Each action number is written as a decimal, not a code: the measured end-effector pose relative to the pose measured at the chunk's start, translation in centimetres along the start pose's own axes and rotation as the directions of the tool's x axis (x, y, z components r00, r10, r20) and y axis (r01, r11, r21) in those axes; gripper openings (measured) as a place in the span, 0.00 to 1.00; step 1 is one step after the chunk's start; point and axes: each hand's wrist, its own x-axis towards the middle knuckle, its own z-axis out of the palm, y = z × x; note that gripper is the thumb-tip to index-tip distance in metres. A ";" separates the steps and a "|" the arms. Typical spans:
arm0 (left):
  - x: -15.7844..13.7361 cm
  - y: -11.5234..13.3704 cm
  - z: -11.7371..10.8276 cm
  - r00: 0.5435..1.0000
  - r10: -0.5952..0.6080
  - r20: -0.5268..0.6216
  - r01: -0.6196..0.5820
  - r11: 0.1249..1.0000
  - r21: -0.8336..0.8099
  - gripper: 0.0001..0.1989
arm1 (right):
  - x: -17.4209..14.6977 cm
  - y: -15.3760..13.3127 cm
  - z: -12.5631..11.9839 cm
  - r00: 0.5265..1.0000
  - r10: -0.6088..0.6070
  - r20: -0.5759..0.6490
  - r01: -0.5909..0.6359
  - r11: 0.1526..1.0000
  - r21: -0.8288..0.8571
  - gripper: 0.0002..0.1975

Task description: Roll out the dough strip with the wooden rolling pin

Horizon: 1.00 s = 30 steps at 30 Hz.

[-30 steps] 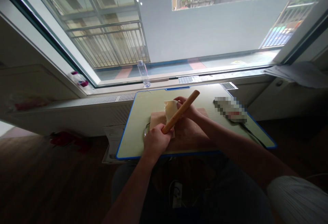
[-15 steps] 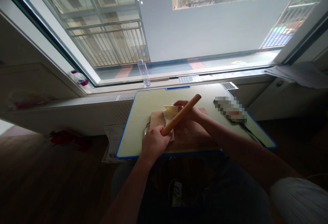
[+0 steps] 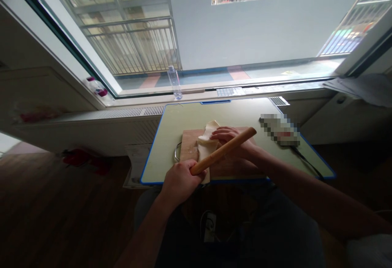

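My left hand [image 3: 181,182] is closed around the near end of a wooden rolling pin [image 3: 226,149], which slants up and to the right above the cutting board. My right hand [image 3: 234,139] is beyond the pin, its fingers stretched out over the right edge of a long strip of pale dough [image 3: 207,148]. Its thumb and part of the palm are hidden behind the pin. The dough lies along the wooden cutting board [image 3: 190,140], with its far end past the board's back edge and its near end by my left hand. A metal handle [image 3: 177,152] sticks out from the board's left side.
The board rests on a small light-green table [image 3: 162,145] with a blue rim. On its right lies a pixelated object [image 3: 280,131] with a black strap [image 3: 306,161]. A clear bottle [image 3: 175,83] and a bottle with a pink cap [image 3: 97,86] stand by the window.
My right hand has lowered the raised, folded far part of the dough, which now lies stretched out away from me. The rolling pin has tilted further right and lower in my left hand.
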 end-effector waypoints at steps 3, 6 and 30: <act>0.1 0.0 0.2 1.000 0.003 -0.019 -0.004 1.000 -0.018 0.09 | -0.4 -0.2 -0.6 0.998 0.070 -0.001 -0.070 0.997 0.007 0.16; 0.1 0.1 0.5 1.000 0.023 -0.012 -0.024 0.998 -0.051 0.09 | -0.2 -0.4 -1.0 0.986 0.164 -0.019 -0.163 0.985 0.056 0.14; 10.0 0.1 0.4 0.956 0.048 -0.290 -0.083 0.991 -0.110 0.12 | 1.1 -6.1 0.2 0.870 0.491 -0.038 -0.475 0.817 -0.326 0.12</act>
